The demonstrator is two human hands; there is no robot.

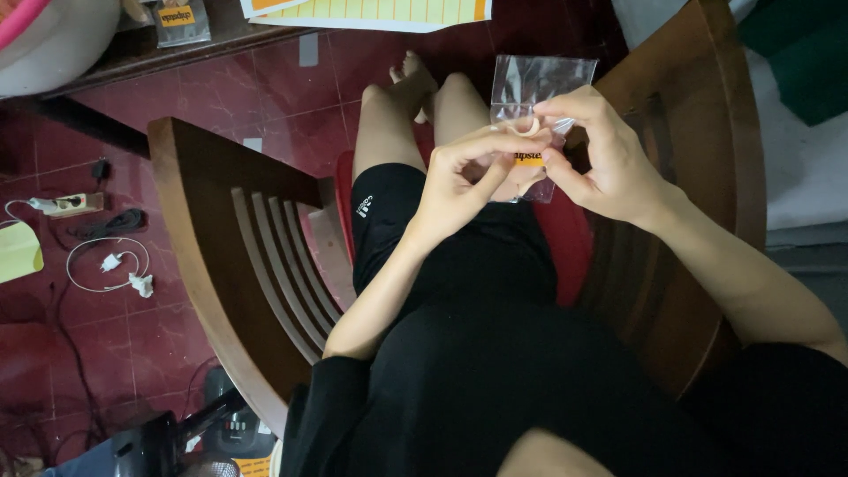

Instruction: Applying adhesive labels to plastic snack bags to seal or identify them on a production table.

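Small clear bag point(539, 84) pinched at its lower edge, held over the lap, upper part standing free above the fingers and catching light. Orange strip label point(528, 160) across the bag just below the pinch, half hidden by fingertips. Tiny pale ring point(527, 126) right at the pinch point, pressed between thumb tips; whether inside the bag or at its mouth, cannot tell. Left hand point(459, 172) closed on the bag from the near left, thumb and forefinger together, other fingers curled under the label. Right hand point(601, 155) closed on it from the right, thumb and forefinger meeting the left ones, both grips tight with no gap.

Below the grip: black shorts, 2 bare legs running up and away past the bag. Under the legs, red seat pad point(565, 238). Around that, dark wooden chair point(256, 230), slatted arm left of the grip, curved arm on the right.

Far above and left of the grip: table edge with a yellow-and-orange gridded sheet point(380, 11) and a small dark pouch point(179, 19) bearing an orange rectangular label. Far left on the red tiled floor: white cable with plug point(110, 263), power strip point(69, 204), yellow tag point(18, 251).
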